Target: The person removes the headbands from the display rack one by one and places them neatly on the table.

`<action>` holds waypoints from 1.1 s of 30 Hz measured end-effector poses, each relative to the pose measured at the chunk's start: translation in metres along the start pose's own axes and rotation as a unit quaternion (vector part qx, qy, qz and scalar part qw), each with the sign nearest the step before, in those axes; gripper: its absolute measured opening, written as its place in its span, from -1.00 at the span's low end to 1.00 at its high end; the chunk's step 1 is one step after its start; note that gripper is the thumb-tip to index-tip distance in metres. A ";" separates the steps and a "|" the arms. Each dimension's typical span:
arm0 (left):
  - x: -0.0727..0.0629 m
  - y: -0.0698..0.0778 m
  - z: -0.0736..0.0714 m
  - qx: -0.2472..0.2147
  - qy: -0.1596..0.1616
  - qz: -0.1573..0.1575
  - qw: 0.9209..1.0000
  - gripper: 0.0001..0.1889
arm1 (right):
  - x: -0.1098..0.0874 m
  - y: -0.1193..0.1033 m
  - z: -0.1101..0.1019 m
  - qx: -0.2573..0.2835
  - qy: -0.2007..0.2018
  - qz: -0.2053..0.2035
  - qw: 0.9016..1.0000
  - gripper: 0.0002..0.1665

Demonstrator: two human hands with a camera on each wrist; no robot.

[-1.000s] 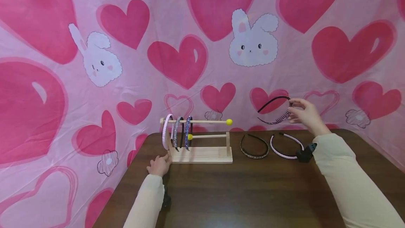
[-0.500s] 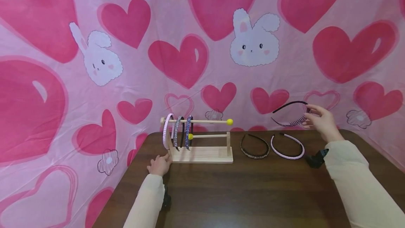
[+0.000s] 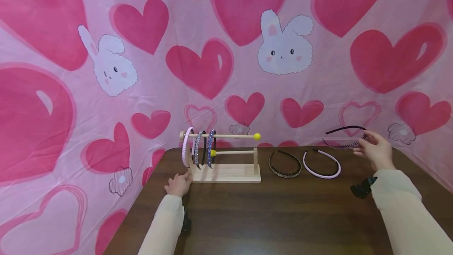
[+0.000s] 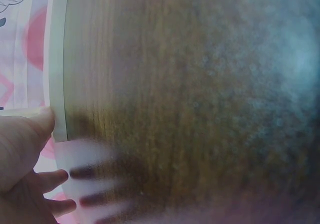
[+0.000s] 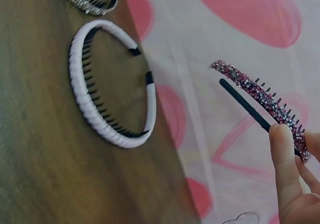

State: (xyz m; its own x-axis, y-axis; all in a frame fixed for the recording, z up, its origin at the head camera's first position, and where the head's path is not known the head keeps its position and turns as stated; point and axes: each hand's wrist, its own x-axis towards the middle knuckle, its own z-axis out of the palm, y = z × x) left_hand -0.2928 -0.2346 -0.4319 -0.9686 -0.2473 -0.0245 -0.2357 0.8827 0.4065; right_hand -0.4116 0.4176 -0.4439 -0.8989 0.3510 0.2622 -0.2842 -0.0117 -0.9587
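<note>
My right hand [image 3: 376, 150] holds a glittery pink-and-black headband [image 5: 270, 103] in the air above the table's back right. Fingers and thumb pinch it at the middle of its curve, and both ends point left. Inner teeth show along its band. My left hand [image 3: 177, 185] rests at the left end of a wooden headband stand [image 3: 226, 173]. In the left wrist view the thumb touches the edge of the base, while other fingers extend straight. A pink headband [image 3: 185, 148], a silver glitter headband [image 3: 197, 148] and a blue-purple glitter headband [image 3: 209, 148] hang from the upper bar.
On the dark wood table [image 3: 269, 215], a black headband with a glittery front [image 3: 285, 175] lies right of the stand. Beside it is a pale pink headband [image 3: 325, 176]. Yellow balls cap the stand's bars. A pink heart-patterned cloth [image 3: 240, 74] hangs behind the table.
My right hand has carried the glittery headband rightward and lower, past the pale pink headband on the table. The left hand and the stand have stayed in place.
</note>
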 end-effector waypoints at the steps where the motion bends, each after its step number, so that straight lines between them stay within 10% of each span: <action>1: 0.000 0.000 0.000 0.000 0.000 0.000 1.000 -0.53 | -0.014 -0.015 0.005 0.010 0.006 0.019 1.000 -0.35; 9: 0.001 0.000 0.000 0.000 0.008 0.004 1.000 -0.53 | -0.094 -0.092 0.038 0.085 0.058 0.100 0.990 -0.30; 33: 0.002 -0.002 0.001 0.007 0.009 0.006 1.000 -0.53 | -0.115 -0.066 0.018 0.079 0.148 0.220 0.961 -0.21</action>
State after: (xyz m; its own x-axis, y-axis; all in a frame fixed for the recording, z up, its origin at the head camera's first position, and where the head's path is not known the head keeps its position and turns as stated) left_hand -0.2945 -0.2365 -0.4340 -0.9697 -0.2444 -0.0033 -0.2258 0.8908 0.3944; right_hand -0.2960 0.3609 -0.4090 -0.8163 0.5303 -0.2291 0.0332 -0.3528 -0.9351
